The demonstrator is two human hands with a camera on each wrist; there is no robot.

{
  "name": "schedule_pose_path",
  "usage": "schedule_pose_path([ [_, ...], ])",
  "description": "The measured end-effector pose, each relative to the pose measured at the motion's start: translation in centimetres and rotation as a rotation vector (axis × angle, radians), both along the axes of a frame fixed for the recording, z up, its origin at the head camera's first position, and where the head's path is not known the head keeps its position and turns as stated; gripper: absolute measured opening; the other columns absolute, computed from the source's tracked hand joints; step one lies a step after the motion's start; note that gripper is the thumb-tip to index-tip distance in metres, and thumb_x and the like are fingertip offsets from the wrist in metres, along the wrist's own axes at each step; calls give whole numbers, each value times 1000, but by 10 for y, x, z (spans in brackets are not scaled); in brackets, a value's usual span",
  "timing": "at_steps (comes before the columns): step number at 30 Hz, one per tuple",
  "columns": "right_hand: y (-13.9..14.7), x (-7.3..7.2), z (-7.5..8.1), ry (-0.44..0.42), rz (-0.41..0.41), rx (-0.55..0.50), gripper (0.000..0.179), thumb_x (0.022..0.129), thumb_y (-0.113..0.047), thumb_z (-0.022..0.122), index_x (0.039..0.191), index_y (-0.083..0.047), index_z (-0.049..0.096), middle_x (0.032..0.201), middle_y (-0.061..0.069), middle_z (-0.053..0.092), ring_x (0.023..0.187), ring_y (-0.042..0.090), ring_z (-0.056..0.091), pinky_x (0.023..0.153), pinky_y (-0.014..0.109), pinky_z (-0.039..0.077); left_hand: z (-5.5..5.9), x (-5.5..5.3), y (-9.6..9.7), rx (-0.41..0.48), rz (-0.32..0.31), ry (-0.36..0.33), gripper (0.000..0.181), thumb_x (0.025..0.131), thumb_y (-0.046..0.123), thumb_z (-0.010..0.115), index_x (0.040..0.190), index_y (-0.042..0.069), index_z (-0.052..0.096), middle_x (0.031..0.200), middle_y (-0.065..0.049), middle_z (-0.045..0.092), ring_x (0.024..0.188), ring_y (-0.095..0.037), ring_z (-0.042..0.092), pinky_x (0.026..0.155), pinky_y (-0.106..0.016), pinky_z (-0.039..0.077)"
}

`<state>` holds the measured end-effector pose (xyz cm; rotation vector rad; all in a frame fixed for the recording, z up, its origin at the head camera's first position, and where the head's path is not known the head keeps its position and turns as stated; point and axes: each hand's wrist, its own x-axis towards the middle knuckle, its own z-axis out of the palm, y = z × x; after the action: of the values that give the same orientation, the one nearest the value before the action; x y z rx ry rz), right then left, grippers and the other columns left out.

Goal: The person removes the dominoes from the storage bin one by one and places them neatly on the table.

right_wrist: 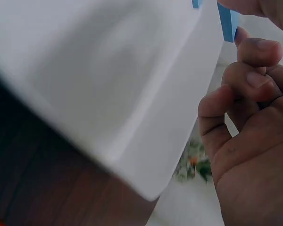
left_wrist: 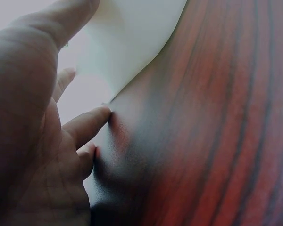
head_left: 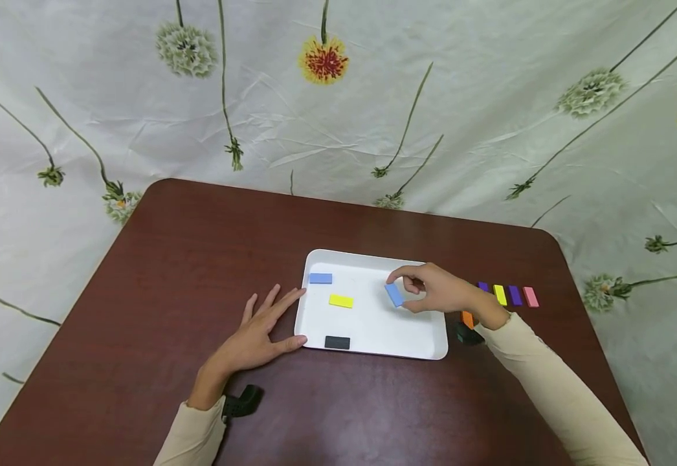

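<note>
Over the right half of a white tray (head_left: 367, 327), my right hand (head_left: 440, 288) pinches a light blue block (head_left: 394, 295) between thumb and finger. The right wrist view shows the same blue block (right_wrist: 228, 23) at its top, the other fingers curled below. My left hand (head_left: 257, 340) lies with spread, mostly straight fingers at the tray's left edge, its thumb and a fingertip touching the rim. In the tray lie another blue block (head_left: 320, 278) at the upper left, a yellow block (head_left: 341, 301) below it, and a black block (head_left: 337, 342) along the near edge.
Right of the tray on the brown table (head_left: 140, 310) stand a purple block (head_left: 515, 296), a yellow block (head_left: 499, 295), a pink block (head_left: 531, 297) and another purple one. An orange block (head_left: 467, 319) is partly hidden by the right wrist. A flowered cloth (head_left: 338, 129) hangs behind.
</note>
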<state>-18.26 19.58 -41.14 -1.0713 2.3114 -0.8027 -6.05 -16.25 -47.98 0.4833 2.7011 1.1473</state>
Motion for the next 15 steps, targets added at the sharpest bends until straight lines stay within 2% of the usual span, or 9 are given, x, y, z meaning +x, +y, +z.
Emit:
schedule_pose_path([
  [7, 47, 9, 5, 27, -121, -22, 41, 77, -11, 76, 114, -17, 60, 69, -5, 40, 63, 11, 41, 59, 22, 37, -2, -1, 0, -6, 4, -18, 83, 79, 60, 63, 147, 42, 20, 153, 4, 29, 147, -30, 6, 110, -59, -8],
  [15, 95, 21, 2, 44, -206, -56, 42, 77, -5, 75, 115, -15, 58, 69, -6, 36, 63, 3, 37, 58, 23, 37, -2, -1, 2, -13, 6, -21, 83, 80, 59, 64, 147, 43, 19, 153, 3, 30, 147, -29, 6, 110, -58, -8],
])
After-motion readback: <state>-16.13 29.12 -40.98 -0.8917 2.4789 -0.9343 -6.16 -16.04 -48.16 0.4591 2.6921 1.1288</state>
